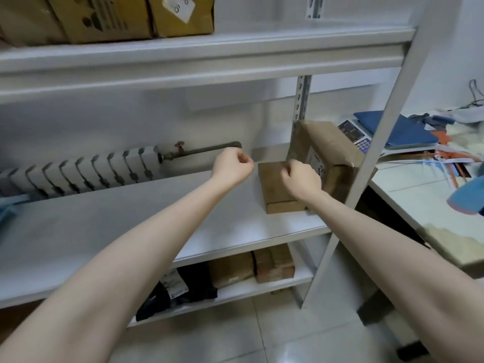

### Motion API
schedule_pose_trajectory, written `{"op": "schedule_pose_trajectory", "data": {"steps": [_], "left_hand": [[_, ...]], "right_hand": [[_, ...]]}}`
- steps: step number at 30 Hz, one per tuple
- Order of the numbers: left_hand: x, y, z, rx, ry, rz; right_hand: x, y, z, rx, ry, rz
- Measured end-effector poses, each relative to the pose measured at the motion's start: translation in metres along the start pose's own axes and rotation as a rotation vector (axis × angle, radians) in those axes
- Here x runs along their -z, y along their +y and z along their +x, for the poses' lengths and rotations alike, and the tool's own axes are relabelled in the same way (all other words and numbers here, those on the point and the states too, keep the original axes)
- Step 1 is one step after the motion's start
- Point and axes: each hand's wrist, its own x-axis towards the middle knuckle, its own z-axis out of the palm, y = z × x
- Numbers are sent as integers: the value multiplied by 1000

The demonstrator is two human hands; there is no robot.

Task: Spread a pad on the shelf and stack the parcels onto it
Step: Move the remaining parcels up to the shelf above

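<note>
Head view.
- Left hand point(231, 165), frame centre: fingers curled, thumb against forefinger. Cannot tell whether it pinches anything.
- Right hand point(301, 179): curled over the small flat parcel point(273, 188); grip unclear.
- Larger taped parcel point(324, 150) leans just behind it, centre right.
- A pale pad point(157, 218) seems to cover the middle shelf point(235, 254).

Judged step: settling the pad, stacking barely begun. Next move calls for laying the leaning parcel flat.

Right hand point(301, 180) sat over the flat parcel point(272, 183), masking its right side. Its curled fingers faced away, any hold unreadable. Same story with the left hand point(231, 166). The tall parcel point(327, 142) had a blurred, half-covered label. Upper left, cardboard boxes point(104, 17) ran off the top edge.
</note>
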Motion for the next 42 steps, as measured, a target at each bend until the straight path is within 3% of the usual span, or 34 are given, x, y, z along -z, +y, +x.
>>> {"op": "schedule_pose_trajectory", "data": {"steps": [4, 9, 14, 20, 23, 27, 35, 39, 42], "left_hand": [[-54, -36, 31, 182, -98, 1], [-106, -66, 50, 376, -213, 14], [-146, -84, 69, 553, -272, -68], [-173, -90, 74, 646, -349, -198], [-169, -96, 73, 690, -270, -251], [-146, -106, 70, 808, -188, -432], [-92, -111, 47, 874, -158, -683], [-64, -107, 34, 848, -192, -673], [-49, -99, 28, 794, -181, -555]], "right_hand": [[-43, 42, 20, -184, -327, -107], [-78, 64, 43, -305, -473, -150], [-101, 77, 63, -399, -501, -129], [-115, 78, 70, -400, -494, -83], [-116, 78, 70, -398, -504, -34], [-115, 72, 68, -396, -528, 252], [-92, 42, 49, -611, -635, 868], [-77, 22, 35, -479, -504, 865], [-64, 2, 22, -270, -438, 880]]}}
